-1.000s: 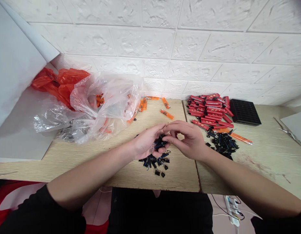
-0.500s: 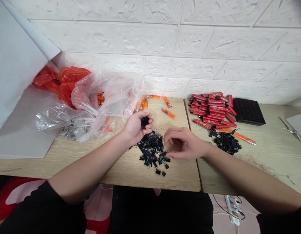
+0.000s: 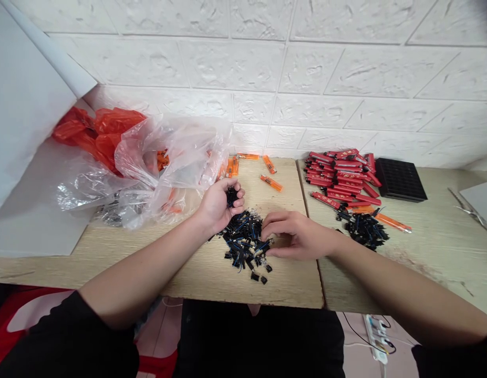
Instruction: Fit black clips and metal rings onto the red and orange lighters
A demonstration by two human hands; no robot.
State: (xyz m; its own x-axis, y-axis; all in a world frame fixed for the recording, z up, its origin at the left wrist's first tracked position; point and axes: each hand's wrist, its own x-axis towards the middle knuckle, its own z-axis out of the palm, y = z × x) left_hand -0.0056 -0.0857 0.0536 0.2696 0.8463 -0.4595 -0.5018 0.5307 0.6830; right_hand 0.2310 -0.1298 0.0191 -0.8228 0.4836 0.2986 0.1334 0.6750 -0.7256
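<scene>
Cupped with the palm up, my left hand [image 3: 221, 203] is closed around a clump of small black parts [image 3: 232, 196], which look like lighter igniters. Just below it on the table lies a loose pile of black igniter parts [image 3: 243, 239], some with thin blue wires and bits of clear plastic or metal. My right hand [image 3: 288, 235] is at the right edge of this pile, fingers curved and a gap between thumb and forefinger. Its fingertips reach the outer parts; nothing shows clearly between them.
Orange lighters [image 3: 271, 182] lie behind the pile. Clear plastic bags [image 3: 176, 152] and a red bag [image 3: 117, 123] fill the left. To the right are a stack of red lighters [image 3: 341, 176], a black slotted block [image 3: 401, 180], a second black pile [image 3: 365, 231] and tweezers [image 3: 469, 210].
My right hand has shifted slightly left toward the edge of the pile, its thumb and forefinger a little closer together. My left hand keeps its hold on the black parts.
</scene>
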